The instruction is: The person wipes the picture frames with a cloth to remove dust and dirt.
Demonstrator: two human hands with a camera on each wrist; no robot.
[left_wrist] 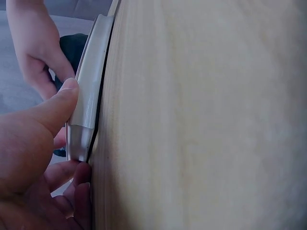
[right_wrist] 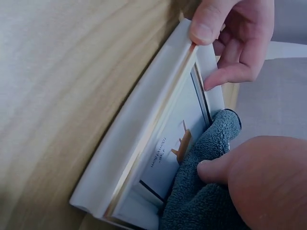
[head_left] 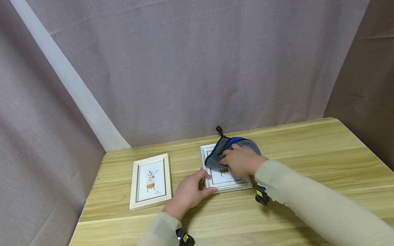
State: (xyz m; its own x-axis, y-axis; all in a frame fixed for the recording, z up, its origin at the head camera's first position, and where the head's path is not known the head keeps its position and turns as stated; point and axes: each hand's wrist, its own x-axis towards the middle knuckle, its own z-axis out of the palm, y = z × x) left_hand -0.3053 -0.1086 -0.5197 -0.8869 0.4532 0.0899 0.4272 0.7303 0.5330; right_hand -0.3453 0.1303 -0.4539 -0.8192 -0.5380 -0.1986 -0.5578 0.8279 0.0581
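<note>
A white picture frame (head_left: 224, 188) with a plant print lies flat on the table. My left hand (head_left: 189, 190) holds its near left corner, thumb on the near edge and fingers along the left side, as the left wrist view shows of the frame's pale edge (left_wrist: 91, 86). Over the frame's upper right part lies a grey cloth (head_left: 251, 145) with a blue patch, dark trim and a black loop. My right hand (head_left: 242, 160) grips the cloth against the picture; its thumb (right_wrist: 216, 170) digs into the bunched pile. Cloth and hand hide much of the print.
To the left, a second, cream picture frame (head_left: 167, 176) with a similar plant print lies on the wooden table (head_left: 234, 234). Curtains (head_left: 192, 57) hang behind the table's far edge. Each wrist carries a small black camera.
</note>
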